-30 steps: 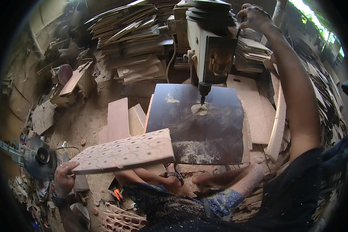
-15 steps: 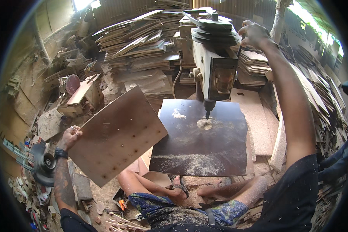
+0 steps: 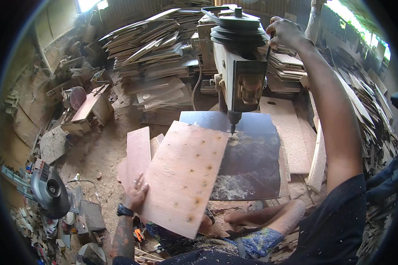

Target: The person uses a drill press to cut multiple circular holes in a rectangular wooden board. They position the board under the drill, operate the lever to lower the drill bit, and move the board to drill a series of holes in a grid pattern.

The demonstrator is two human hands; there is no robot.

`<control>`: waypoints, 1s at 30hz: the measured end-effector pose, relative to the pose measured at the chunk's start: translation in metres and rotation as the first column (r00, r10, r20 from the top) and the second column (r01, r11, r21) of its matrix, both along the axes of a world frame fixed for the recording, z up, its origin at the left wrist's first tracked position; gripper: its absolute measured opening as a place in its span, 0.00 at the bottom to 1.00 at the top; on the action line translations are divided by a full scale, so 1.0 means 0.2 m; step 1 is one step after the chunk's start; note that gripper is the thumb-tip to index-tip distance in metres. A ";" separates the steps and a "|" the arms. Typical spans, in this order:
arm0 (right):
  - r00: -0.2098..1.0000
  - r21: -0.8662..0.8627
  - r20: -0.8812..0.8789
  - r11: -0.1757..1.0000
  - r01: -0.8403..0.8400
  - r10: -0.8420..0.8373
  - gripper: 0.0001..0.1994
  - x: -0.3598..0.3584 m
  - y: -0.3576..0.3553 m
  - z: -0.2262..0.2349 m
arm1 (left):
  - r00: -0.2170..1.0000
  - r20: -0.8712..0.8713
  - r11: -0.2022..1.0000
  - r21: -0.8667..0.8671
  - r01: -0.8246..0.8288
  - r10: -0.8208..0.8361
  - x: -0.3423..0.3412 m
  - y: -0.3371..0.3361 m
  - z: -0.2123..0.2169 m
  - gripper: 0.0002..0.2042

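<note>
**Plywood panel held at the drill press table**

The left hand (image 3: 137, 194) grips the near left edge of a plywood panel (image 3: 185, 176), fingers (image 3: 140, 185) spread over its top face and closed on the edge, a dark watch at the wrist. The panel is a pale rectangle dotted with rows of small drilled holes (dark rings show around several). It lies tilted across the view, its far right corner resting on the dark metal table (image 3: 252, 163) of the drill press (image 3: 239, 66), while its near end overhangs the table toward the person's lap. That far corner sits just beside the drill bit (image 3: 232, 129), which points down at the table; whether bit and wood touch cannot be told.

The right hand (image 3: 285, 33) is raised high, arm stretched up past the machine, and is clenched around a thin dark feed lever just beside the stepped black pulley stack (image 3: 236, 28) on top of the press.

Sawdust (image 3: 234, 185) lies in pale drifts over the table, thickest below the bit and along the near edge. The person sits with bare legs (image 3: 261, 216) folded under the table. To the left of the panel, narrower boards (image 3: 138, 152) lie flat on the dusty floor. Further left sits a grey angle grinder (image 3: 48, 192) among scraps. Behind the press, tall stacks of cut plywood sheets (image 3: 154, 57) rise, and more piles run along the right side.
</note>
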State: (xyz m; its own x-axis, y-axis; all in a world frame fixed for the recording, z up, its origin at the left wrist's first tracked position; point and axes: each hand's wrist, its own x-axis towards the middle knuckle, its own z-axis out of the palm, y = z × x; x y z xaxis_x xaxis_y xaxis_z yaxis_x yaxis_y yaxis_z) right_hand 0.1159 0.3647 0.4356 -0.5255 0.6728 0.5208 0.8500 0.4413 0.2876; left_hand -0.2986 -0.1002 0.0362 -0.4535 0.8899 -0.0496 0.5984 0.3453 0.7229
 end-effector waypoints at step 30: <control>0.997 0.080 0.028 0.994 -0.071 0.069 0.23 0.09 0.01 -0.06 | 0.964 0.196 0.983 0.067 0.169 -0.180 1.24 0.23 -0.04 0.32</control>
